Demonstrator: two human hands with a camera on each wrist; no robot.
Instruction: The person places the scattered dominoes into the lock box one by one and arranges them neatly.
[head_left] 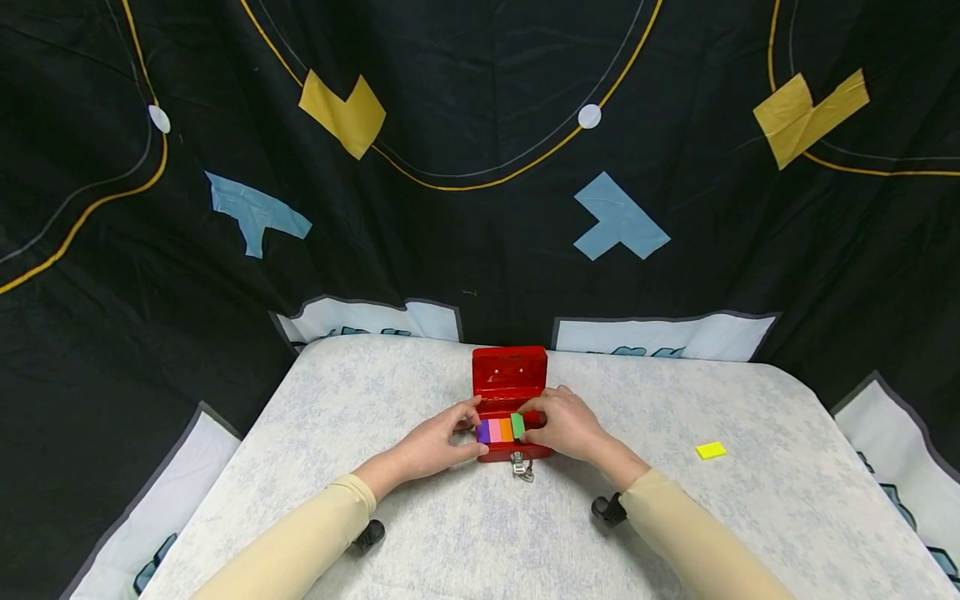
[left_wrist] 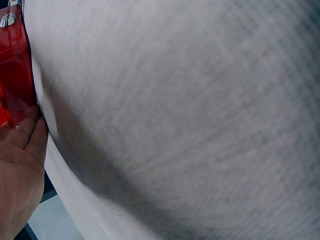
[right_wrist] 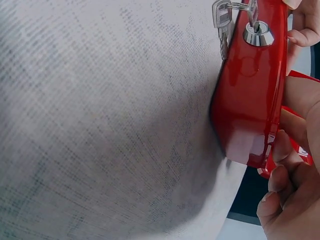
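"two hands in the head view?"
"yes. left hand (head_left: 442, 435), thumb and fingers parted, touches the open red box (head_left: 497, 454) at its left; right hand (head_left: 566, 423) pinches the green block (head_left: 517, 426) inside."
"and around?"
"pale patterned cloth (head_left: 750, 525) under the box, black curtain (head_left: 487, 258) behind, with yellow patches (head_left: 348, 125) and blue patches (head_left: 624, 218)."
"left wrist view?"
"mostly cloth; nearly straight fingers (left_wrist: 34, 137) against red metal."
"right wrist?"
"keys (right_wrist: 223, 16) hang from the lock (right_wrist: 258, 37)."

Fingers (right_wrist: 283, 149) at red box (right_wrist: 247, 100)
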